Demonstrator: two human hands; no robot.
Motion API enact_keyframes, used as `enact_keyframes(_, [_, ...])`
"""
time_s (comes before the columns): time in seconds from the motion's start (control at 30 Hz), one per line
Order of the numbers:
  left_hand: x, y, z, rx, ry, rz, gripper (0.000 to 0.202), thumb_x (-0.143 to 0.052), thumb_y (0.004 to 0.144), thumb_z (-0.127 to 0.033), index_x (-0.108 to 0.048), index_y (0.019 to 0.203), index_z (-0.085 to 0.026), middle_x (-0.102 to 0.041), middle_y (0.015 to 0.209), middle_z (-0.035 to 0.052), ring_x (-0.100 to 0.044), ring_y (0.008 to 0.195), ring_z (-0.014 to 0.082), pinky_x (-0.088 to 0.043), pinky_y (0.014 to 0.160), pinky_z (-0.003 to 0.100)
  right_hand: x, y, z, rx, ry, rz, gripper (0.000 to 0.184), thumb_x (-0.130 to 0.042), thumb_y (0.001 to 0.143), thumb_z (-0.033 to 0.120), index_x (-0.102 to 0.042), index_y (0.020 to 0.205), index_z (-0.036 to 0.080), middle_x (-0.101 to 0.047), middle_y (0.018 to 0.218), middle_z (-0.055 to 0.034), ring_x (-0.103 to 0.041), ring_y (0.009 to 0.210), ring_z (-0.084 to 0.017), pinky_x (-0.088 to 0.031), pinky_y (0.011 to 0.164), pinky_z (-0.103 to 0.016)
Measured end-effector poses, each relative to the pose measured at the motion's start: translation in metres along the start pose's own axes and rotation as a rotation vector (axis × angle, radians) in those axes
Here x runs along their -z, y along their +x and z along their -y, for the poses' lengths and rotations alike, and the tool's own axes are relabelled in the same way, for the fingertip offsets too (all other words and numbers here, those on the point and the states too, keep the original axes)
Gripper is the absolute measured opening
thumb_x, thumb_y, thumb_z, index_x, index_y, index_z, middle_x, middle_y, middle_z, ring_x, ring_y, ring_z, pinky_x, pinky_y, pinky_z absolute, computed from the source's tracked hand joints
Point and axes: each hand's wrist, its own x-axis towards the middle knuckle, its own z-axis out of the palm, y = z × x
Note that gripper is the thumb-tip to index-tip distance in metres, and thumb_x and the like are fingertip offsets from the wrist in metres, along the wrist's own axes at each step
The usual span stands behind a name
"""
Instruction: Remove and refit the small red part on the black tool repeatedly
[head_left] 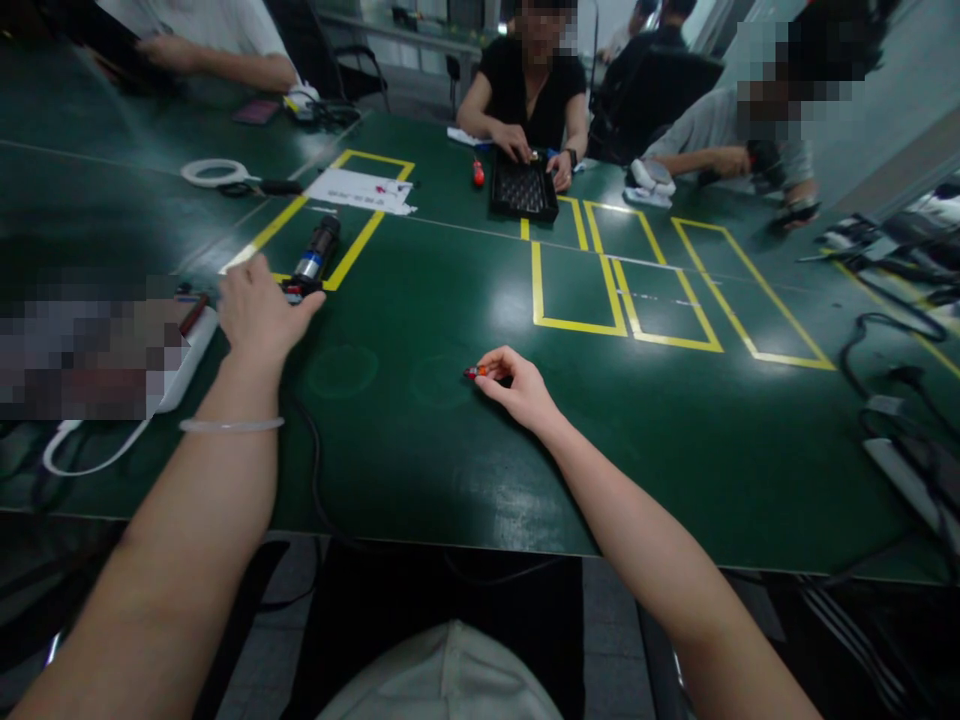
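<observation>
My left hand (262,310) is spread out over the left part of the green table, its thumb stretched to the right. Just beyond the thumb lies a black and silver cylindrical tool (311,250) with a blue band, inside a yellow taped frame. Whether the hand touches it, I cannot tell, since the near end is partly hidden. Low over the middle of the table, my right hand (517,385) pinches a small red and orange piece (472,372) between thumb and fingers. The piece is too small to name.
A white paper sheet (360,190) and a white ring-shaped object (215,173) lie farther left. Across the table a person handles a black tray (523,188), beside a red object (478,174). Cables (877,340) run along the right. A black cord (311,460) crosses the near edge.
</observation>
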Motion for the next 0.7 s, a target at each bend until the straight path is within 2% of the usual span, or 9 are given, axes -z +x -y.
enact_keyframes(0.1, [-0.006, 0.010, 0.014, 0.106, 0.038, 0.211, 0.087, -0.053, 0.085, -0.070, -0.046, 0.142, -0.004, -0.051, 0.135, 0.0232, -0.051, 0.114, 0.0365, -0.046, 0.092, 0.052, 0.000, 0.000, 0.000, 0.003, 0.009, -0.001, 0.015, -0.066, 0.081, 0.028, -0.061, 0.092, 0.020, -0.066, 0.084, -0.0012, -0.060, 0.076, -0.014, -0.049, 0.074, -0.029])
enact_keyframes(0.17, [-0.009, 0.016, 0.019, 0.126, 0.058, 0.288, 0.083, -0.052, 0.085, -0.072, -0.054, 0.138, -0.008, -0.055, 0.129, 0.0203, -0.054, 0.108, 0.0338, -0.047, 0.088, 0.049, 0.001, 0.000, 0.000, 0.000, 0.010, 0.000, 0.015, -0.067, 0.081, 0.028, -0.061, 0.092, 0.020, -0.066, 0.083, -0.0010, -0.060, 0.076, -0.014, -0.049, 0.075, -0.029])
enact_keyframes(0.37, [-0.016, 0.027, 0.028, 0.095, 0.081, 0.319, 0.076, -0.060, 0.082, -0.064, -0.059, 0.137, -0.013, -0.063, 0.115, 0.0136, -0.055, 0.090, 0.0227, -0.047, 0.081, 0.036, 0.000, 0.000, 0.000, 0.003, 0.003, 0.008, 0.015, -0.066, 0.081, 0.028, -0.061, 0.092, 0.019, -0.067, 0.083, -0.0010, -0.060, 0.075, -0.014, -0.048, 0.074, -0.029])
enact_keyframes(0.53, [-0.015, 0.023, 0.023, 0.086, 0.088, 0.305, 0.070, -0.059, 0.084, -0.061, -0.060, 0.135, -0.014, -0.062, 0.119, 0.0148, -0.058, 0.094, 0.0258, -0.048, 0.082, 0.038, 0.001, -0.001, 0.002, -0.003, -0.007, 0.014, 0.015, -0.066, 0.081, 0.028, -0.061, 0.092, 0.020, -0.067, 0.083, -0.0008, -0.060, 0.074, -0.014, -0.048, 0.074, -0.029])
enact_keyframes(0.7, [-0.012, 0.013, 0.004, 0.048, 0.040, 0.339, 0.071, -0.060, 0.084, -0.060, -0.057, 0.138, -0.015, -0.060, 0.124, 0.0161, -0.059, 0.103, 0.0303, -0.049, 0.087, 0.042, 0.001, -0.001, 0.002, -0.005, -0.001, 0.014, 0.016, -0.067, 0.082, 0.030, -0.062, 0.092, 0.019, -0.066, 0.082, -0.0009, -0.060, 0.074, -0.013, -0.048, 0.073, -0.029])
